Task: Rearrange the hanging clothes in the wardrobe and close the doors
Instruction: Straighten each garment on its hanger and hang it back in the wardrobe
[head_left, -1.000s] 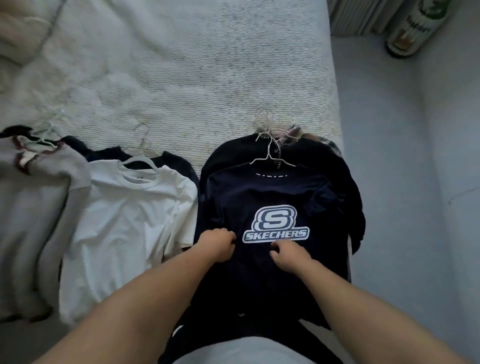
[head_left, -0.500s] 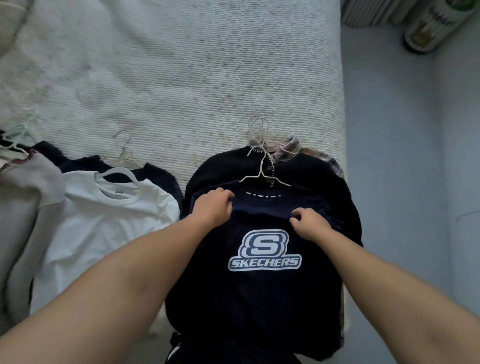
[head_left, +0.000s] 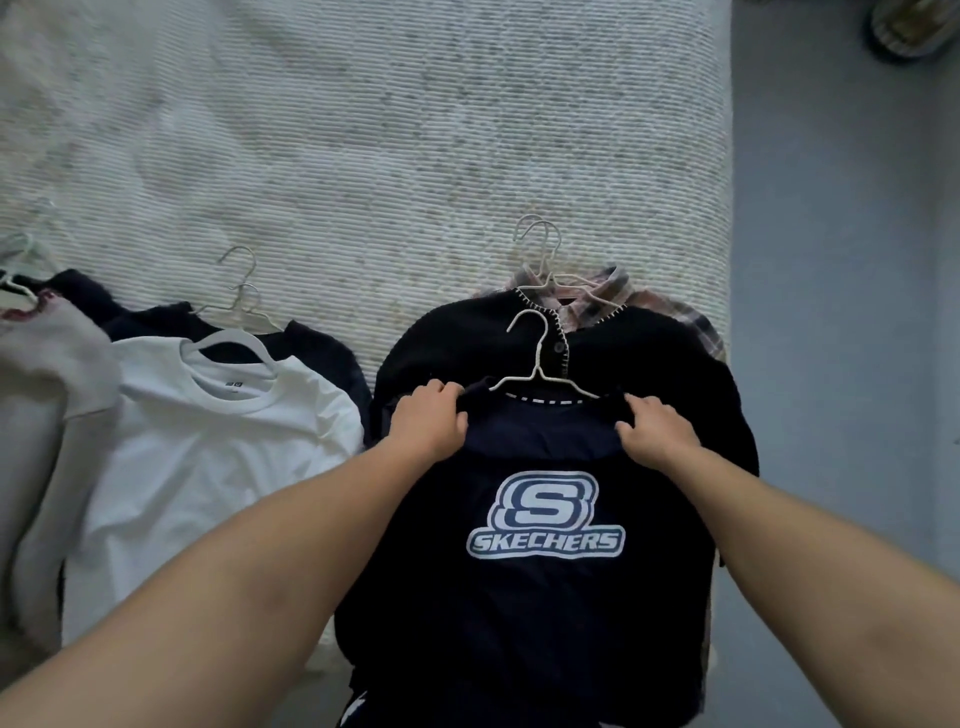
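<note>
**Both hands at the shoulders of the navy logo shirt**

The left hand (head_left: 428, 423) and the right hand (head_left: 657, 434) each pinch a fold of fabric at a shoulder of the navy T-shirt (head_left: 540, 597), one on either side of the neckline. Held there, the shirt's shoulders can be tugged square over the white wire hanger (head_left: 540, 364) whose hook pokes out of the collar; that looks like the purpose, though it is a judgement.

The shirt lies on top of a pile on the bed (head_left: 363, 130), not in any wardrobe, which is out of view. Beneath it sits a black cardigan (head_left: 447, 338) with pale stitched edging and a button placket, and under that a plaid shirt (head_left: 670, 312), their hanger hooks stacked together, probably so the pile can be lifted as one. The navy cotton is smooth and matte, with a printed pale logo across the chest.

To the left lies a white T-shirt (head_left: 208, 467) on a white hanger, crisp and flat, over a dark garment; further left is a soft grey sweater (head_left: 47, 389). The bedcover is pale and finely ribbed.
</note>
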